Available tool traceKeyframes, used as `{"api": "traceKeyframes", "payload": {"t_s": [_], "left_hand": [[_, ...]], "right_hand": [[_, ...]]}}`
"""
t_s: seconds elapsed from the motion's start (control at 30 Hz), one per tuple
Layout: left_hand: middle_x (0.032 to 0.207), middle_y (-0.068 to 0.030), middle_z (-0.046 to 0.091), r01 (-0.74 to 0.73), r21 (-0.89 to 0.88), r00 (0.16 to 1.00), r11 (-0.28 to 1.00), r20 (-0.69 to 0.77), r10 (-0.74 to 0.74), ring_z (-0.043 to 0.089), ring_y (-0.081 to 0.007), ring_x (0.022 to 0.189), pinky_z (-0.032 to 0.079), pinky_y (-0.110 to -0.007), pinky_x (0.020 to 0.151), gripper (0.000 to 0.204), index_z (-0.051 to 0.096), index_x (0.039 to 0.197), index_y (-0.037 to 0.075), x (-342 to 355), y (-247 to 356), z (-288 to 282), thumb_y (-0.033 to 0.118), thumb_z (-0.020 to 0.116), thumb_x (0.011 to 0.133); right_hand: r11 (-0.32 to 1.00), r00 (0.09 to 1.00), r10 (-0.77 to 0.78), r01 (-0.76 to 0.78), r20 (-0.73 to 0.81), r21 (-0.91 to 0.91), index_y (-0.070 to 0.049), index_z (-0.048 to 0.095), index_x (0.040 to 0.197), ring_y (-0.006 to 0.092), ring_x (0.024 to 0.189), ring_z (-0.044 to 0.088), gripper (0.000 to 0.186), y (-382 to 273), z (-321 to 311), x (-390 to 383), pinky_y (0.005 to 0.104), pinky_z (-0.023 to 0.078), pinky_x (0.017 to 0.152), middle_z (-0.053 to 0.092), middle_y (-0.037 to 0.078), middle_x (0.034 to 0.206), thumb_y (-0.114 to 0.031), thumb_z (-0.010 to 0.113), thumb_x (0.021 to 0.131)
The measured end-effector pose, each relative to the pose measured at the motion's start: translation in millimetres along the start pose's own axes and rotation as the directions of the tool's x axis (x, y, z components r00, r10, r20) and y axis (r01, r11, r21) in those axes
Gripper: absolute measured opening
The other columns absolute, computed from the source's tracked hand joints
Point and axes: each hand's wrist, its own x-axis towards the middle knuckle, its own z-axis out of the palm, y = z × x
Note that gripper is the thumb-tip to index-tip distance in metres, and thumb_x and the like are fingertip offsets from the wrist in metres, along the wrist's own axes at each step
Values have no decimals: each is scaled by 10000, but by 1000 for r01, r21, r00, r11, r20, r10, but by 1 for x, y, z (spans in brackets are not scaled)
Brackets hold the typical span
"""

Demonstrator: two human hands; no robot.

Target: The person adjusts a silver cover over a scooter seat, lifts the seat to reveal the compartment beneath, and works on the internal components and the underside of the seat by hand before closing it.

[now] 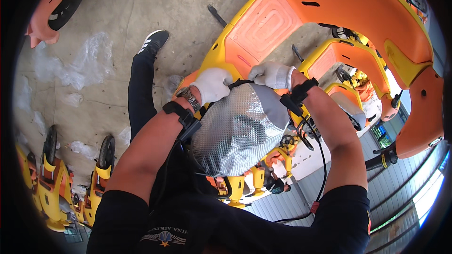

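A scooter seat (pixel 235 131) wrapped in a dimpled, shiny silver film is close in front of my body, with a smooth grey side at its right. Along its far end runs a black edge strip (pixel 240 83). My left hand (pixel 212 84), in a white glove, is closed at the left end of that strip. At the other end my right hand (pixel 274 74), gloved the same way, has its fingers curled against the seat's edge. Both hands hide what lies under their fingers. The seat is on a yellow and orange scooter body (pixel 263 23), whose ribbed orange footboard lies beyond my hands.
The scooter's handlebar grip (pixel 382 160) sticks out at the right. More yellow and orange scooters (pixel 336 59) stand to the right, and others (pixel 52 183) at the lower left. Crumpled clear plastic film (pixel 89 61) lies on the concrete floor. A black cable (pixel 324 169) hangs along my right arm.
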Motion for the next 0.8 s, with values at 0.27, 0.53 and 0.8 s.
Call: {"api": "traceKeyframes", "payload": {"t_s": [0.27, 0.53, 0.8], "left_hand": [[806, -169, 670, 12, 147, 994, 989, 103, -28, 644, -342, 793, 511, -388, 710, 209, 683, 820, 30, 14, 9, -4, 164, 646, 665], [1131, -132, 638, 85, 507, 955, 858, -287, 76, 573, -328, 1074, 455, -397, 919, 323, 657, 1043, 68, -24, 15, -4, 255, 669, 780], [1486, -173, 336, -440, 645, 829, 624, 25, 559, 286, -409, 1369, 219, -536, 1109, 756, 393, 1405, 53, -106, 83, 65, 455, 648, 818]], "right_hand": [[999, 985, 34, -30, -171, 23, -40, 652, 1008, 187, 855, 628, 208, 8, 22, -4, 319, 490, 777, 679, 85, 895, -122, 543, 851], [924, 653, 222, 96, -724, 370, -15, 642, 1091, 329, 1042, 612, 320, 4, 85, -92, 366, 466, 916, 653, 188, 1078, -250, 546, 896], [934, -62, 212, 308, -975, 183, -21, 505, 1311, 388, 1257, 463, 404, -1, 235, -85, 410, 364, 1061, 492, 243, 1338, -199, 508, 949]]}}
